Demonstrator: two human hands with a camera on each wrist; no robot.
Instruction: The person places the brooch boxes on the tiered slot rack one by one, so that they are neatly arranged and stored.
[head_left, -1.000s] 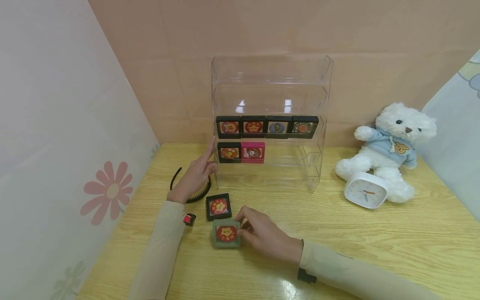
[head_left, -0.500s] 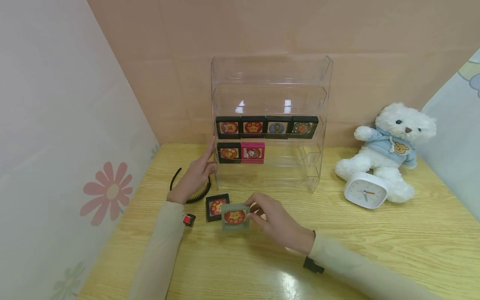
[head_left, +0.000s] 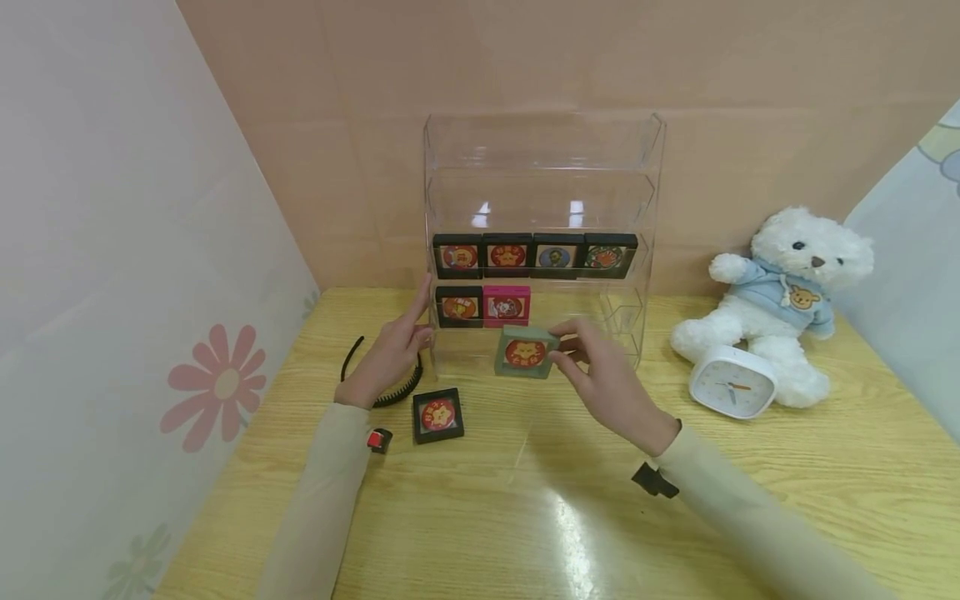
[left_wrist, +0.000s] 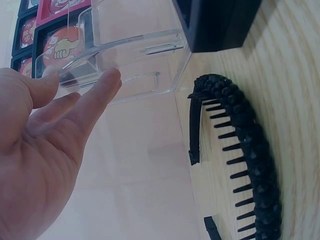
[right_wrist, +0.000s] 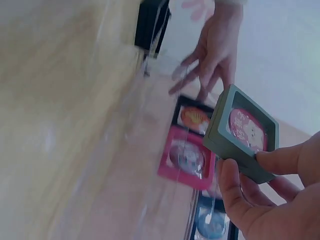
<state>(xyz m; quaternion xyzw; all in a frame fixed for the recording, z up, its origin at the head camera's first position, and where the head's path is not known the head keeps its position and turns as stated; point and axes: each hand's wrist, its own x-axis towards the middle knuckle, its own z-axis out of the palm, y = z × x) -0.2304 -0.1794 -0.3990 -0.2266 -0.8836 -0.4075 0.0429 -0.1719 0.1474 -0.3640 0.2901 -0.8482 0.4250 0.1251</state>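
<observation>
My right hand [head_left: 603, 379] pinches a green square display frame [head_left: 522, 352] by its right edge, holding it up in front of the lower tiers of a clear acrylic rack [head_left: 540, 196]. A red round badge shows inside the frame, also seen in the right wrist view. With fingers extended, my left hand [head_left: 386, 354] touches the rack's left side; in the left wrist view the fingers [left_wrist: 102, 95] lie against its clear edge. A pink frame [head_left: 506, 306] and a black frame [head_left: 459, 307] stand side by side on one tier, below a row of several black frames [head_left: 507, 255].
A black frame [head_left: 438, 415] with a red badge lies on the table before the rack. Beside the left hand is a black toothed headband [head_left: 405, 390]. At right sit a white teddy bear [head_left: 806, 283] and a white clock [head_left: 732, 383].
My right hand has lifted the green frame off the table and carried it forward and right, up to the rack. My left hand has stayed at the rack's side.
</observation>
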